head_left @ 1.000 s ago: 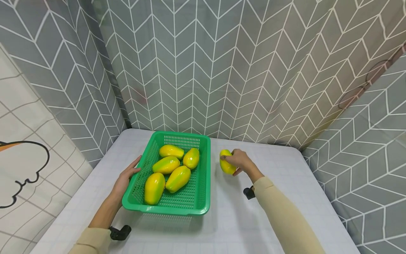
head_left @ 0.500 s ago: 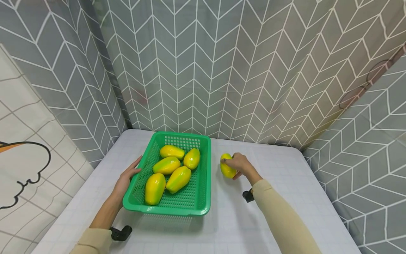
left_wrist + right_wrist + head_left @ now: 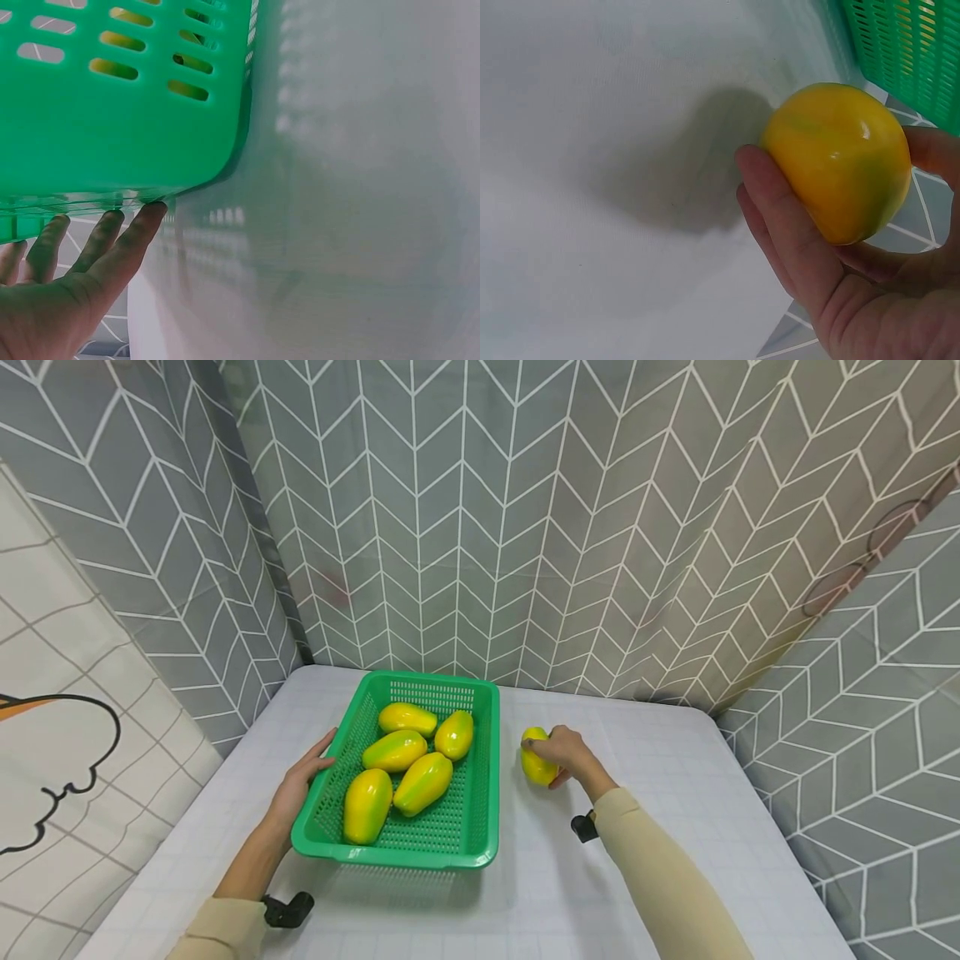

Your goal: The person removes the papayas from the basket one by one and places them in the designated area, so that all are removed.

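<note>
A green plastic basket [image 3: 491,793] on the left half of the table contains several yellow-green papayas [image 3: 423,784]. Along its left side, my left hand [image 3: 292,789] touches the wall with extended fingers; the left wrist view has the fingertips [image 3: 154,212] against the green plastic [image 3: 112,150]. To the right of the basket, my right hand [image 3: 567,750] grips another papaya [image 3: 536,768] between thumb and fingers, low over the table. From the right wrist, one rounded end of this papaya [image 3: 840,161] faces the camera, and the thumb is partly hidden behind it.
A white cloth covers the table [image 3: 652,843]. Grey curtains [image 3: 480,527] with white chevron lines stand behind and to the right, close to the table's far edge. A white checked curtain [image 3: 90,760] hangs at the left.
My right hand has lowered slightly towards the table with the papaya in its grip, coming a little nearer to me. The left hand and the basket have stayed in place.
</note>
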Motion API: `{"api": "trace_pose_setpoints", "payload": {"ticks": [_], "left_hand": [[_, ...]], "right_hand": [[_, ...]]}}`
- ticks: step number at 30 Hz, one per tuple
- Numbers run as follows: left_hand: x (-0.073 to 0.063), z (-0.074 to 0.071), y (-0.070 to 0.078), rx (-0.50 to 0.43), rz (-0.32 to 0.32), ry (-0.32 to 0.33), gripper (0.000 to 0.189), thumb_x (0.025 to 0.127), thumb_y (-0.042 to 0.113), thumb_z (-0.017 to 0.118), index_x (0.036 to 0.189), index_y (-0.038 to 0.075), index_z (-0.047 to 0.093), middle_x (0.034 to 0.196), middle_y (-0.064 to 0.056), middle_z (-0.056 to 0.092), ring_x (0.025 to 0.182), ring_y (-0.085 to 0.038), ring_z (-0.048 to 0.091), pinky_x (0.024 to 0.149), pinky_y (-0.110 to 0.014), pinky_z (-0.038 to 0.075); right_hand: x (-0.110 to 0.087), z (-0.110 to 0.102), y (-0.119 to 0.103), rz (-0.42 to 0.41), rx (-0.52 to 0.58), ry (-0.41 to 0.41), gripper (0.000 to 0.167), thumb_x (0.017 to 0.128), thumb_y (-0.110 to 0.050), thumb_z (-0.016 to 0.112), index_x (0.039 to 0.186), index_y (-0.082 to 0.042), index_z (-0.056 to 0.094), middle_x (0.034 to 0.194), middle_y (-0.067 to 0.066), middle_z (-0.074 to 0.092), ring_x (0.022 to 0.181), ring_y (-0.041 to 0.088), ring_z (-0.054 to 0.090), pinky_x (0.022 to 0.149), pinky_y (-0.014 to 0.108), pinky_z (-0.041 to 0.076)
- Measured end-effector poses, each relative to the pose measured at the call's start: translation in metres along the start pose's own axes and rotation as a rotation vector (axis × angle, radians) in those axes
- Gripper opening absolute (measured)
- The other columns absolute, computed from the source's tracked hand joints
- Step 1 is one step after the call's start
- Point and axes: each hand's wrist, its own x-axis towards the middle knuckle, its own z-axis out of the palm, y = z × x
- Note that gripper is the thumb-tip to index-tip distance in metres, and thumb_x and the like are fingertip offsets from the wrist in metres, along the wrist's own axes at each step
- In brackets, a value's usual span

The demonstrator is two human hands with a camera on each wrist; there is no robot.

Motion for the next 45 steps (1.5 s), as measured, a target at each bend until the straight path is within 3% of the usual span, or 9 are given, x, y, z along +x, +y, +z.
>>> {"api": "trace_pose_setpoints", "payload": {"ticks": [6, 26, 39, 45], "left_hand": [[0.000, 0.000, 0.000, 0.000, -0.014, 0.003, 0.061, 0.114, 0.026, 0.030, 0.170, 0.041, 0.014, 0.180, 0.010, -0.003, 0.169, -0.026, -0.002, 0.135, -0.056, 0.014], [0.001, -0.002, -0.003, 0.008, 0.043, -0.016, 0.060, 0.114, 0.026, 0.030, 0.171, 0.036, 0.014, 0.181, 0.006, -0.001, 0.168, -0.029, 0.000, 0.134, -0.059, 0.012], [0.001, 0.000, -0.002, 0.013, 0.016, -0.002, 0.061, 0.114, 0.025, 0.030, 0.171, 0.038, 0.014, 0.181, 0.007, -0.001, 0.169, -0.028, -0.003, 0.135, -0.059, 0.010], [0.002, 0.001, -0.001, 0.008, -0.016, -0.001, 0.062, 0.113, 0.025, 0.030, 0.170, 0.041, 0.013, 0.180, 0.010, -0.003, 0.169, -0.027, -0.003, 0.135, -0.057, 0.011]], "right_hand": [[0.003, 0.004, 0.002, 0.003, -0.007, -0.003, 0.058, 0.099, -0.039, 0.066, 0.128, 0.009, 0.052, 0.106, 0.021, 0.059, 0.093, 0.035, 0.070, 0.069, 0.044, 0.066], [0.005, 0.012, 0.006, 0.002, -0.042, 0.011, 0.061, 0.099, -0.041, 0.066, 0.130, 0.010, 0.052, 0.104, 0.019, 0.059, 0.090, 0.033, 0.073, 0.066, 0.042, 0.066], [0.000, 0.006, 0.005, 0.027, -0.045, -0.011, 0.070, 0.098, -0.048, 0.067, 0.133, 0.011, 0.049, 0.105, 0.020, 0.059, 0.078, 0.035, 0.076, 0.069, 0.042, 0.066], [-0.005, 0.000, 0.004, 0.001, -0.106, 0.013, 0.068, 0.098, -0.051, 0.066, 0.127, 0.009, 0.051, 0.108, 0.022, 0.061, 0.094, 0.038, 0.071, 0.079, 0.048, 0.066]]}}
